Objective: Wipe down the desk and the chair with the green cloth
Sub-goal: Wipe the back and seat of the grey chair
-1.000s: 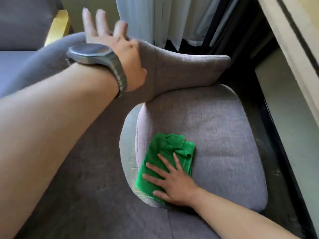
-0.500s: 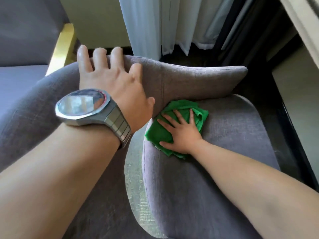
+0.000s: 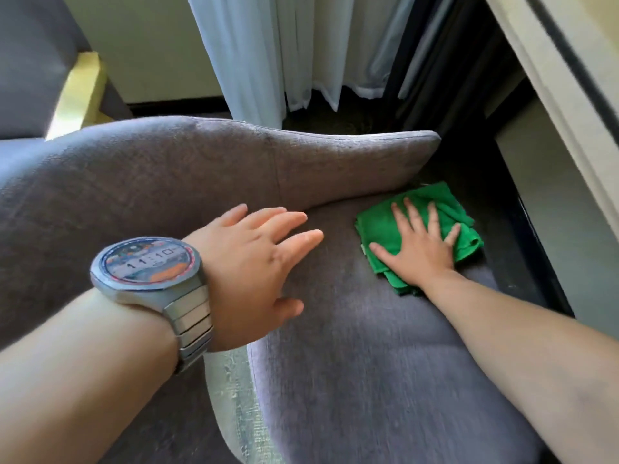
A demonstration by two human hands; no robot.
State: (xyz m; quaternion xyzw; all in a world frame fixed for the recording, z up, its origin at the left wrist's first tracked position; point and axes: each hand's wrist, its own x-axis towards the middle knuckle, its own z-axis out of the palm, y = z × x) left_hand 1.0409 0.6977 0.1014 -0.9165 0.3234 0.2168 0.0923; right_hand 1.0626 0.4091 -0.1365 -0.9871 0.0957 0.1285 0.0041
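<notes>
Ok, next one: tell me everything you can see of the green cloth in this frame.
The green cloth is bright green, soft and towel-like, folded into a rumpled wad with layered edges showing at its near corner. It lies flat on the grey fabric chair seat, at the seat's far right, close below the backrest. The right hand presses on it, palm down, fingers spread. The left hand is apart from it.

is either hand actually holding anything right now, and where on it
Nothing is gripped. The right hand presses flat, fingers spread, on the middle of the cloth on the seat. The left hand is open and empty.
</notes>
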